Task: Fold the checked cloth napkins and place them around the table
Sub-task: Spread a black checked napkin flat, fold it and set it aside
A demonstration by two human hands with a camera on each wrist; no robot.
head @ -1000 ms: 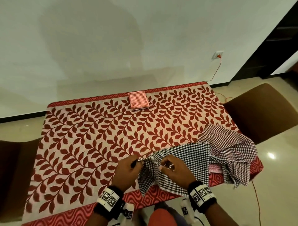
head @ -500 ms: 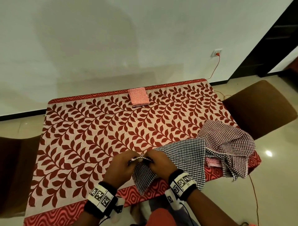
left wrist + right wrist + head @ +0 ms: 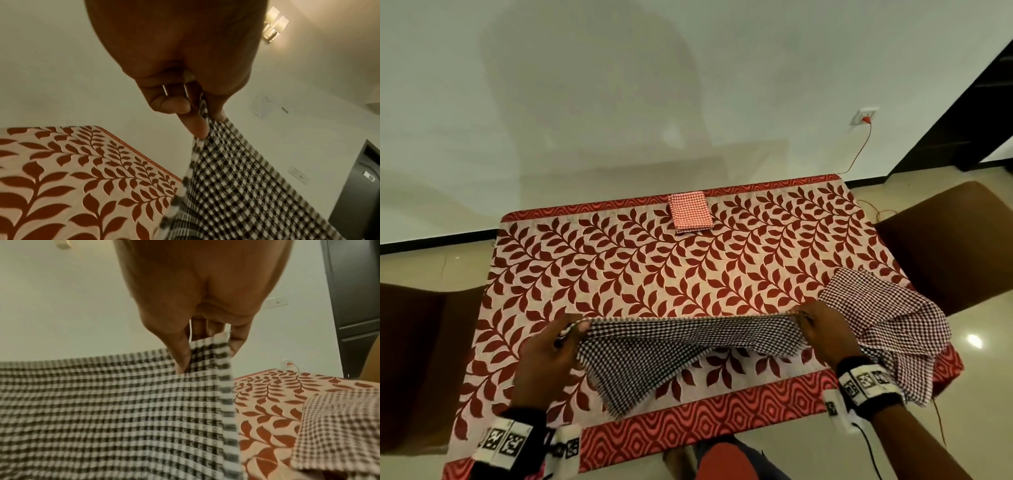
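- Nearest the person, the black-and-white checked napkin point(image 3: 650, 356) is held up over the front of the desk point(image 3: 619, 274), its top edge stretched taut between the two hands while the rest hangs down to a point above the red patterned border.
- The left hand point(image 3: 548, 356) pinches the napkin's left corner, thumb against fingers point(image 3: 197, 126), so its grip is closed on the cloth.
- The right hand point(image 3: 825, 332) pinches the opposite corner the same way, thumb point(image 3: 180, 353) pressed on the fabric; that grip too is closed on the cloth.
- This napkin looks unfolded as yet; I judge it is being spread out ready for its first fold.
- Just right of it, at the desk's right front corner, a heap of maroon checked napkins point(image 3: 887, 329) lies crumpled and partly over the edge. How many pieces it holds I cannot tell, and none is folded.
- At the far edge, mid-desk, one red checked napkin point(image 3: 690, 212) lies folded flat in a neat rectangle: that place seems done.
- So roughly one napkin is folded and set; the held one and the heap remain.
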